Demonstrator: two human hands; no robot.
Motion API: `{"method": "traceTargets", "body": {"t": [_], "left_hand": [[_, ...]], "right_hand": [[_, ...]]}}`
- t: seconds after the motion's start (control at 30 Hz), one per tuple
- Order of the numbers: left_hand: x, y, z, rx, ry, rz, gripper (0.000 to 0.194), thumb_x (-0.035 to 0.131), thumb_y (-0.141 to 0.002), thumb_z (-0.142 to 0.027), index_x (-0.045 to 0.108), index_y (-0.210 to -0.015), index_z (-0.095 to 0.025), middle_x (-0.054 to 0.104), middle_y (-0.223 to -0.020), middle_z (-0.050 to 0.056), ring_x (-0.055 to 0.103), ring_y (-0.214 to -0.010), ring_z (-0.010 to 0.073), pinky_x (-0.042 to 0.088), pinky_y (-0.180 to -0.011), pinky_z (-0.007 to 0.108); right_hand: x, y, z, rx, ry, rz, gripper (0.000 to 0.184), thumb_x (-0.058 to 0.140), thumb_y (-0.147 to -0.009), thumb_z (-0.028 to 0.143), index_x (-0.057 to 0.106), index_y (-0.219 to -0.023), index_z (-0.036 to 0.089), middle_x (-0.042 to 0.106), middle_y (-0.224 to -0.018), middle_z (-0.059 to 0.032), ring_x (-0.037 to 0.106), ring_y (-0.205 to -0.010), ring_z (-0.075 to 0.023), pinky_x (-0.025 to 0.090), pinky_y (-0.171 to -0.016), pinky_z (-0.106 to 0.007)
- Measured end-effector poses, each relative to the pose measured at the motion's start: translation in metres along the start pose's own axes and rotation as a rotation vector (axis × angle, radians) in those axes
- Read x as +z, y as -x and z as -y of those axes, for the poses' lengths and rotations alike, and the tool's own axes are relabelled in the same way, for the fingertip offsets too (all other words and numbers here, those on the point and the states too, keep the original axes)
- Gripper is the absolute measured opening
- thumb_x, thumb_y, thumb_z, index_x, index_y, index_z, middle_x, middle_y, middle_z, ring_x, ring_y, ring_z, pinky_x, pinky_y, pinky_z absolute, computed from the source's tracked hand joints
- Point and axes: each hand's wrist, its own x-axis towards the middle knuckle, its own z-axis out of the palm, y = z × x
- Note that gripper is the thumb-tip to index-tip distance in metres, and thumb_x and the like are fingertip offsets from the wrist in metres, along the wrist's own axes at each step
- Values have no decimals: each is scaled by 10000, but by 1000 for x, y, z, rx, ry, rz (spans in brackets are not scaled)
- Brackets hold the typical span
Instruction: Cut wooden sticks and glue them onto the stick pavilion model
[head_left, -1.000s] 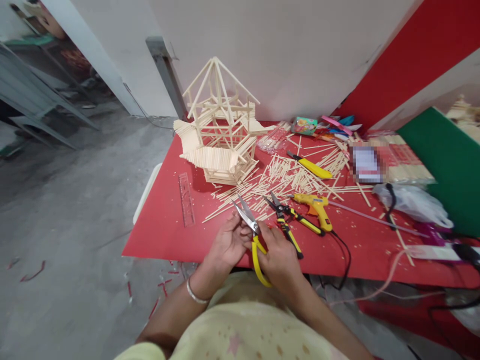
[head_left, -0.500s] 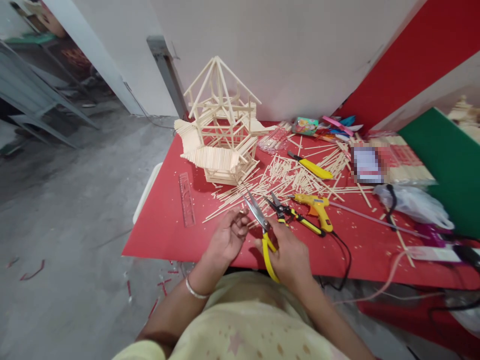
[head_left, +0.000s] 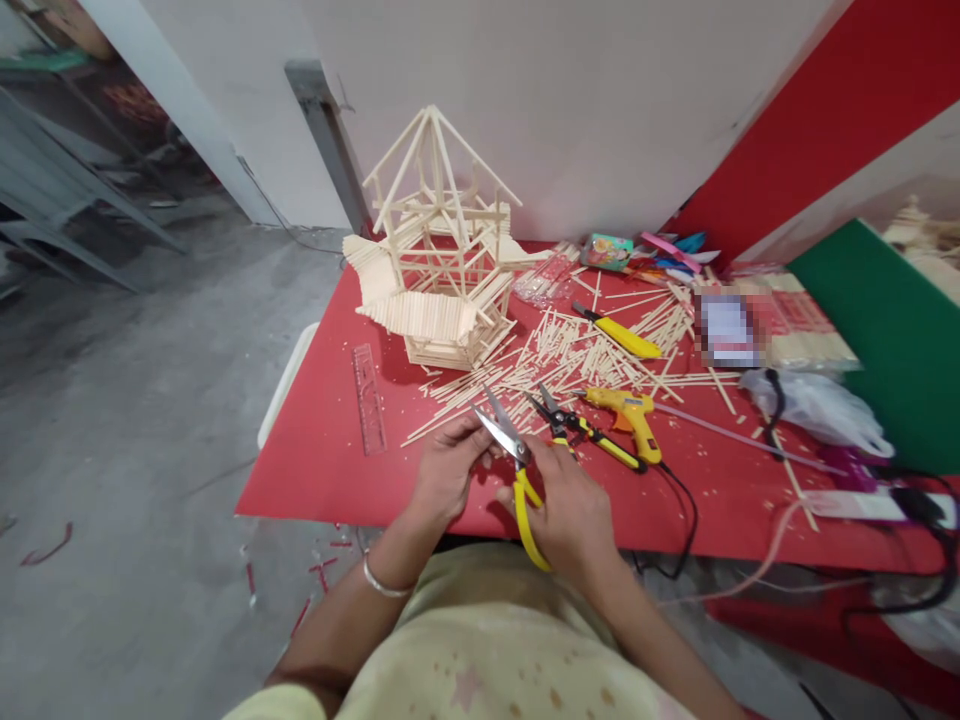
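Note:
Yellow-handled scissors (head_left: 504,437) are in my right hand (head_left: 574,505), their blades parted and pointing up and to the left. Close beside the blades is my left hand (head_left: 450,470), its fingers curled together; whatever they pinch is too small or hidden to name. Beyond both hands, a model house of thin wooden sticks (head_left: 435,270) stands on the red table (head_left: 300,470). Many loose wooden sticks (head_left: 577,350) lie scattered to its right. Black-and-yellow pliers (head_left: 585,428) rest just past my right hand.
A yellow glue gun (head_left: 630,415) with a cord lies right of the pliers, a yellow cutter knife (head_left: 619,332) behind it. A clear ruler (head_left: 368,400) is at left. Plastic bag (head_left: 817,410), power strip (head_left: 855,505) and green board (head_left: 877,340) occupy the right side.
The scissors and my right hand have shifted slightly left, bringing the blades against or very near my left fingers. My left hand has turned, its fingers now curled towards the blades.

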Motion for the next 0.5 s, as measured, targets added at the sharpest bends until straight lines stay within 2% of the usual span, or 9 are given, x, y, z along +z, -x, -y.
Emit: {"method": "traceTargets", "body": {"t": [0.23, 0.5], "left_hand": [[-7, 5, 0, 94, -210, -15, 135, 741, -772, -277, 735, -730, -149, 668, -631, 24, 546, -531, 99, 441, -534, 209], [-2, 8, -9, 115, -257, -42, 101, 753, -748, -244, 747, -704, -154, 651, -627, 30, 556, -549, 108, 453, -538, 208]], "right_hand": [[4, -1, 2, -3, -1, 2, 543, 563, -879, 454, 478, -1359, 215, 619, -1083, -87, 622, -901, -227, 409, -651, -296], [5, -1, 6, 4, -6, 3, 506, 530, -905, 456, 509, -1339, 196, 652, -1048, -98, 643, -838, -225, 424, -635, -296]]}}
